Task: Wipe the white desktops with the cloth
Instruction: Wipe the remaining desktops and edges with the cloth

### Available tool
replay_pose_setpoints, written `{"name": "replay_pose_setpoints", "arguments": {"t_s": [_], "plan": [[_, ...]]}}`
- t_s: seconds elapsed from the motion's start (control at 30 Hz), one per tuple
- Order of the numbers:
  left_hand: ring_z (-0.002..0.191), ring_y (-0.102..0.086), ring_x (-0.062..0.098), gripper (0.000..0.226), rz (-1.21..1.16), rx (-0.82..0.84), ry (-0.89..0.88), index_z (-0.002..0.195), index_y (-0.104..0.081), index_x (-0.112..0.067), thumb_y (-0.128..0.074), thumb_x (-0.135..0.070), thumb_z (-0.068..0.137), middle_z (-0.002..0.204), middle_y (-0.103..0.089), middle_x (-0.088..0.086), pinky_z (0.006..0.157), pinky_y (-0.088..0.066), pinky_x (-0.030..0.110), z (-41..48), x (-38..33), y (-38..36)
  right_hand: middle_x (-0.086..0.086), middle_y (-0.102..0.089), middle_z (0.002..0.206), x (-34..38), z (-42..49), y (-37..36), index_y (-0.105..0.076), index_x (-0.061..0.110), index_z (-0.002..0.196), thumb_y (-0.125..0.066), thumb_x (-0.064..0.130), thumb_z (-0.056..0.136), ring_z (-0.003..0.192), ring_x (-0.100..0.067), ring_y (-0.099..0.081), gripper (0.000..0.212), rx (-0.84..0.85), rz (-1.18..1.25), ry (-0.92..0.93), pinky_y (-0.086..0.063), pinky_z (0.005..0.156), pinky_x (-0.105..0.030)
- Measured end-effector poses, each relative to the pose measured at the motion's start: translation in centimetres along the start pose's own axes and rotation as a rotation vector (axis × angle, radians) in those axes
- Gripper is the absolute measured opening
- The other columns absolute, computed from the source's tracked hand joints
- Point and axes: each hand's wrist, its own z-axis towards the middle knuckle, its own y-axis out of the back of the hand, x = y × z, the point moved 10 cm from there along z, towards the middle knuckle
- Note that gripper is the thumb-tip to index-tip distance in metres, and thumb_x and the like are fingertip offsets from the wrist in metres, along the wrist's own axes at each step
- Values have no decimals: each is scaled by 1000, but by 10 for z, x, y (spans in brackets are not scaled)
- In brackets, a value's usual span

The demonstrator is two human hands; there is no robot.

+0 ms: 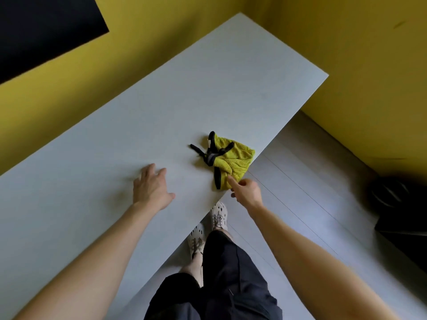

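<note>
A crumpled yellow-green cloth (231, 161) with black trim lies on the white desktop (161, 107), close to its near edge. My right hand (246, 190) is at the cloth's near corner, index finger and thumb pinched on the fabric. My left hand (152, 187) rests flat on the desktop to the left of the cloth, fingers spread, holding nothing.
Yellow walls (346, 65) run along the desk's far side and right end, with a dark panel (41, 31) at the upper left. Pale floor (312, 192) lies to the right, where dark objects (399, 204) stand. My legs and shoes (217, 215) are at the desk's edge.
</note>
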Motion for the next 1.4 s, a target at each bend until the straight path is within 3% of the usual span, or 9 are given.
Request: {"name": "replay_pose_setpoints", "arguments": {"t_s": [0.13,0.43,0.63,0.73,0.87,1.0,1.17,1.27,1.4], "plan": [[155,-35,25,60,-96,-15,-79,154,-53,-25,-73,-41,99,166,-39,3,122,-38,44,0,-22,7,-7,-75,75,-9,17,-7,-68,11,70,-87,59,82,62,-21,-62,53,-22,179,-150,-55,64,-36],[117,-68,22,22,-491,-99,-354,120,-77,-21,-70,-28,100,120,-75,-2,100,-52,33,22,-161,67,4,-71,95,54,-18,94,-61,20,102,-71,24,91,80,-16,-66,16,-18,41,214,-50,61,-31],[110,-72,25,70,-844,375,-117,116,-73,-18,-42,-79,101,114,-77,0,104,-54,42,30,-248,38,9,-67,86,97,-51,187,-50,29,102,-61,7,92,67,-14,-56,26,12,-305,466,-42,54,-31],[109,-77,20,67,-996,544,-76,122,-74,-21,-48,-79,100,118,-80,0,103,-55,44,14,-275,20,9,-71,88,112,-56,224,-51,31,102,-59,3,91,72,-20,-61,31,6,-430,570,-49,57,-35],[118,-74,24,35,-1181,398,-154,104,-81,-22,-71,-52,88,113,-80,-2,111,-53,48,13,-302,57,12,-76,95,127,-47,267,-55,31,105,-63,2,90,82,-22,-65,34,-4,-490,651,-53,65,-34],[109,-77,22,46,-1369,430,-124,108,-80,-22,-83,-60,83,105,-80,3,104,-60,43,16,-319,94,18,-78,108,141,-31,306,-69,27,122,-79,7,93,92,-4,-66,36,-10,-398,717,-46,71,-15],[66,-50,12,53,-803,-54,-364,76,-70,-5,-78,-54,94,66,-56,-10,68,-43,30,15,-330,162,6,-76,98,140,-2,345,-80,24,110,-81,9,90,92,-18,-71,25,-51,-455,679,-61,75,-35],[95,-64,8,39,-851,-364,-408,97,-79,-13,-73,-52,99,104,-68,-9,89,-49,26,0,-326,204,10,-76,91,147,6,363,-80,28,104,-85,20,89,85,-11,-70,17,-95,-285,700,-57,69,-30],[126,-66,10,63,-1005,-330,-369,124,-78,-14,-67,-69,95,134,-75,-4,112,-50,30,-9,-314,222,3,-74,85,166,10,356,-74,25,93,-82,41,91,79,-14,-67,18,-25,-232,733,-50,63,-30]]}}
